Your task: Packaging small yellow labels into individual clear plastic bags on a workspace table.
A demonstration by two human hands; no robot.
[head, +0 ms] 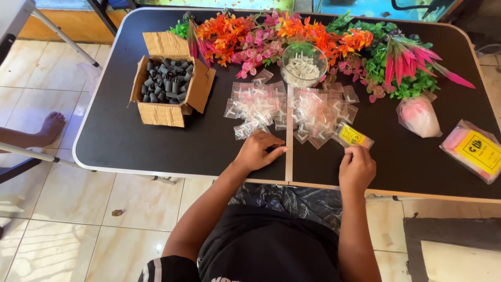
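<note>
Small clear packet with a yellow label (353,136) lies on the black table (120,136), just beyond your right hand (357,168), at the right edge of the heap of little clear bags. Your right fingers are curled together and their tips touch the packet's near end; whether they pinch it, you cannot tell from here.

Your left hand (258,151) rests flat on the table left of the centre seam, fingers loosely spread, index pointing right. Its knuckles sit just beside the nearest bag in the heap and hold nothing.

Heap of clear bags (289,110): many small see-through bags with white cross-shaped bits inside, spread across both sides of the seam, some tinted pink.

Behind the heap, a round glass bowl (303,64) of white pieces stands upright.

Cardboard box (169,86), flaps open, sits to the left, well apart from your hands, full of dark grey short tubes.

Along the far edge, a row of plastic flowers (292,34) in orange, pink and green.

To the right: a clear bag of pink stuff (418,116), no label showing, and near the table's right edge a bigger clear packet with a square yellow label (474,150) with dark print, pink contents.

Bare foot of another person (50,127) on the tiled floor, far left.
</note>
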